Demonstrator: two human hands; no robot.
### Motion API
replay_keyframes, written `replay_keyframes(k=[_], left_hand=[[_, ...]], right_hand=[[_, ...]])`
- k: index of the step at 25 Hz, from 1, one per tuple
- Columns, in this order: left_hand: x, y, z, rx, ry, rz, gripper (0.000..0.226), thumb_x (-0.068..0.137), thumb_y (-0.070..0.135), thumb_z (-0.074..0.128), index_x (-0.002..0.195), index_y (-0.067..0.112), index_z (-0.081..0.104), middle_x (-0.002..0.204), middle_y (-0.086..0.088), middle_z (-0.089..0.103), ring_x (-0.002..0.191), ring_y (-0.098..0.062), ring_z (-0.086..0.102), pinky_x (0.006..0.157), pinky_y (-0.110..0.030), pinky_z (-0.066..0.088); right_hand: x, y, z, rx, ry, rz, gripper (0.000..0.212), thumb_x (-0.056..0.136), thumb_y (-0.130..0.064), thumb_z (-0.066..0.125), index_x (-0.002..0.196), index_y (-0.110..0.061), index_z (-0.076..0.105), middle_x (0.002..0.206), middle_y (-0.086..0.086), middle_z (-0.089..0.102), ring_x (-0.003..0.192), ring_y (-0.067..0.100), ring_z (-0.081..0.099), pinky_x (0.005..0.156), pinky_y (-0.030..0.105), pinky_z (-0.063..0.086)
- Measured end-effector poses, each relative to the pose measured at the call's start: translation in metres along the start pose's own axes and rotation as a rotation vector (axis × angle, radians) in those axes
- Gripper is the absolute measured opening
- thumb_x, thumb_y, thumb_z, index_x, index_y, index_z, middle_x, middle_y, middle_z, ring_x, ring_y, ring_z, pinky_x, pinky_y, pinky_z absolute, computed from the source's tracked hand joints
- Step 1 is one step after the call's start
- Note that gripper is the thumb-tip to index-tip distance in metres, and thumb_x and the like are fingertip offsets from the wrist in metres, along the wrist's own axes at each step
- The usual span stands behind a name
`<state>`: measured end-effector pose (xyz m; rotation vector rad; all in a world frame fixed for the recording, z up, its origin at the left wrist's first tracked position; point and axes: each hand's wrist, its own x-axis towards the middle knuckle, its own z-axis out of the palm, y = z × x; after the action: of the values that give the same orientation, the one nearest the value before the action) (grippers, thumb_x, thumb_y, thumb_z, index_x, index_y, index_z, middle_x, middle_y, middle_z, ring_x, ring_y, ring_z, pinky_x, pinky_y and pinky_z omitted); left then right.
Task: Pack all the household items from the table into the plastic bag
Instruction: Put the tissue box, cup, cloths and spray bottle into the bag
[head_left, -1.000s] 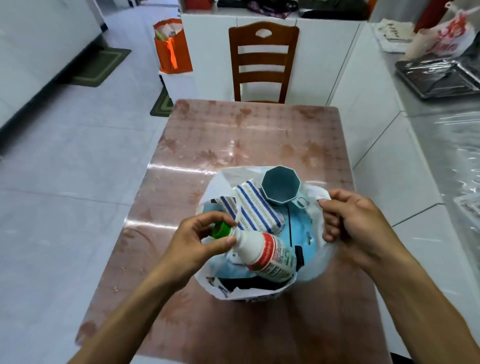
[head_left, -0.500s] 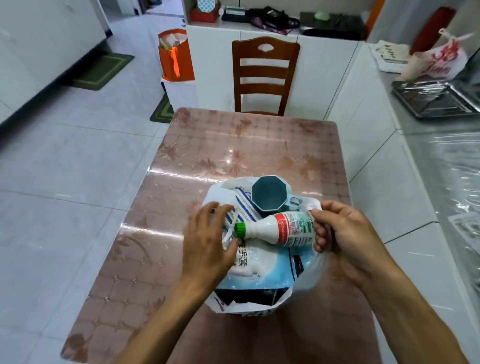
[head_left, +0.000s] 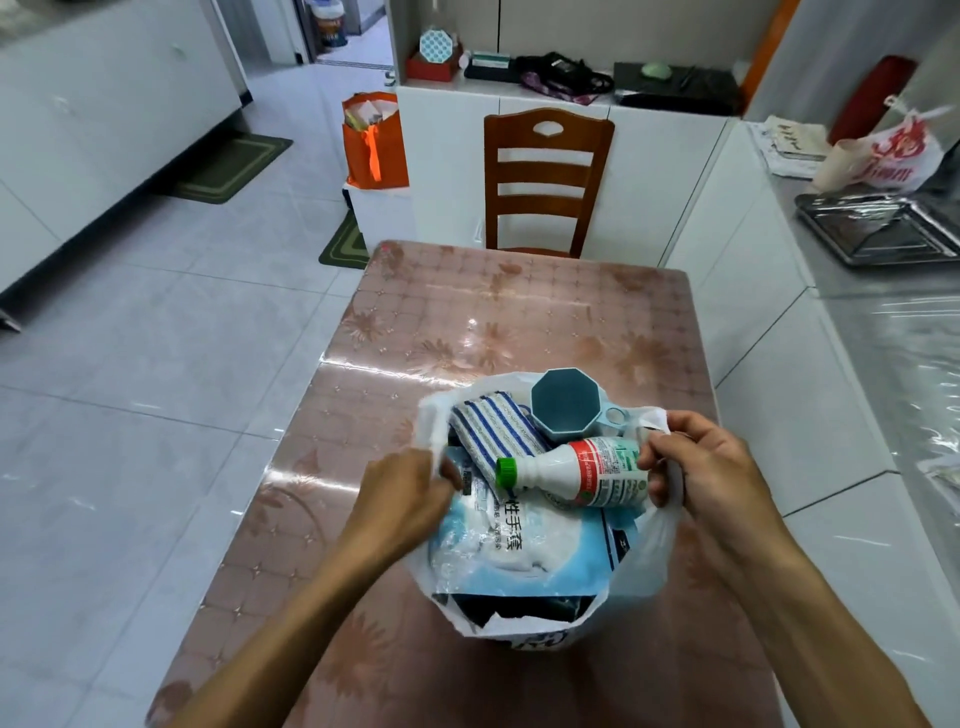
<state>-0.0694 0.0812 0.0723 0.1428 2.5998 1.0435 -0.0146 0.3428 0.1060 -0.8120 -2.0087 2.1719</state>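
Note:
A white plastic bag (head_left: 647, 553) stands open on the pink patterned table (head_left: 519, 317). Inside it lie a white bottle (head_left: 576, 470) with a green cap, on its side, a teal octagonal mug (head_left: 566, 400), a blue-striped cloth (head_left: 493, 431) and a light blue pouch (head_left: 519, 545) with print. My left hand (head_left: 400, 499) pinches the bag's left rim. My right hand (head_left: 706, 467) grips the bag's right rim beside the bottle's base.
A wooden chair (head_left: 543, 176) stands at the table's far end before a white cabinet. An orange bag (head_left: 374, 140) sits on a white box to the left. On the right runs a counter with a metal tray (head_left: 883, 234) and a printed plastic bag (head_left: 883, 156).
My left hand let go of the bottle, which now lies on its side in the bag, and moved to the bag's left rim. The view tilted up.

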Motion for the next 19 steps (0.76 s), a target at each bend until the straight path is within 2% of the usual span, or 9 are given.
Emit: replay_keyframes(k=[2,3,4,7,11,13,15,17,19], left_hand=[[0.017,0.019,-0.022,-0.724,0.084,-0.227,0.019,0.090,-0.002,0.050,0.089,0.003,0.069,0.053,0.002,0.056,0.041,-0.010,0.049,0.060,-0.031,0.051],[0.028,0.035,-0.034,-0.898,0.085,-0.270,0.018,0.088,-0.002,0.050,0.091,0.000,0.068,0.046,0.004,0.047,0.038,-0.009,0.043,0.057,-0.031,0.049],[0.039,0.052,-0.043,-0.960,0.065,-0.278,0.018,0.087,-0.001,0.051,0.093,0.000,0.068,0.044,0.006,0.040,0.036,-0.008,0.037,0.051,-0.028,0.045],[0.061,0.099,-0.071,-0.936,0.073,-0.194,0.017,0.088,0.003,0.051,0.093,0.004,0.067,0.044,0.006,0.036,0.036,-0.007,0.031,0.044,-0.024,0.033],[0.094,0.125,-0.107,-0.854,0.093,-0.082,0.021,0.092,0.021,0.052,0.088,0.008,0.068,0.045,0.007,0.041,0.038,-0.006,0.035,0.040,-0.023,0.032],[0.113,0.128,-0.119,-0.848,0.100,-0.097,0.024,0.093,0.020,0.049,0.086,0.008,0.067,0.045,0.006,0.044,0.036,-0.006,0.037,0.039,-0.019,0.033],[0.129,0.123,-0.117,-0.812,0.116,-0.142,0.025,0.095,0.011,0.043,0.086,0.005,0.066,0.048,0.003,0.049,0.039,-0.008,0.044,0.042,-0.020,0.039],[0.140,0.113,-0.103,-0.710,0.116,-0.200,0.027,0.097,0.006,0.039,0.085,0.002,0.064,0.056,-0.004,0.053,0.049,-0.014,0.050,0.049,-0.026,0.045],[0.149,0.099,-0.083,-0.665,0.109,-0.249,0.026,0.100,0.004,0.038,0.091,-0.001,0.061,0.061,-0.009,0.052,0.053,-0.018,0.047,0.052,-0.028,0.043]], right_hand=[[0.004,0.000,0.003,0.055,0.019,-0.015,0.014,0.091,-0.002,0.053,0.090,-0.008,0.066,0.061,0.003,0.060,0.039,0.007,0.041,0.036,0.019,0.035],[0.008,-0.005,0.004,0.114,0.042,-0.031,0.016,0.091,0.001,0.052,0.086,-0.007,0.064,0.060,0.003,0.058,0.036,0.005,0.039,0.034,0.017,0.032],[0.014,-0.013,0.005,0.171,0.071,-0.046,0.019,0.091,0.003,0.050,0.082,-0.007,0.063,0.059,0.004,0.057,0.034,0.005,0.036,0.033,0.016,0.029],[0.036,-0.045,0.007,0.232,0.108,-0.110,0.024,0.090,0.007,0.047,0.077,-0.007,0.061,0.057,0.004,0.054,0.033,0.005,0.030,0.033,0.015,0.023],[0.060,-0.091,0.017,0.244,0.097,-0.192,0.041,0.085,0.007,0.047,0.054,-0.015,0.062,0.055,0.006,0.051,0.032,0.007,0.029,0.033,0.014,0.024],[0.077,-0.109,0.027,0.192,0.154,-0.173,0.032,0.080,0.008,0.046,0.060,-0.013,0.059,0.059,0.010,0.049,0.031,0.006,0.029,0.032,0.014,0.024],[0.098,-0.115,0.033,0.094,0.232,-0.088,0.022,0.078,0.009,0.045,0.071,-0.009,0.055,0.063,0.012,0.051,0.033,0.007,0.032,0.033,0.016,0.025],[0.117,-0.107,0.037,-0.038,0.264,0.032,0.023,0.082,0.009,0.044,0.080,-0.011,0.054,0.068,0.011,0.057,0.044,0.011,0.041,0.039,0.024,0.032],[0.130,-0.089,0.036,-0.096,0.267,0.087,0.024,0.089,0.008,0.041,0.090,-0.011,0.056,0.070,0.011,0.059,0.051,0.016,0.046,0.045,0.028,0.038]])
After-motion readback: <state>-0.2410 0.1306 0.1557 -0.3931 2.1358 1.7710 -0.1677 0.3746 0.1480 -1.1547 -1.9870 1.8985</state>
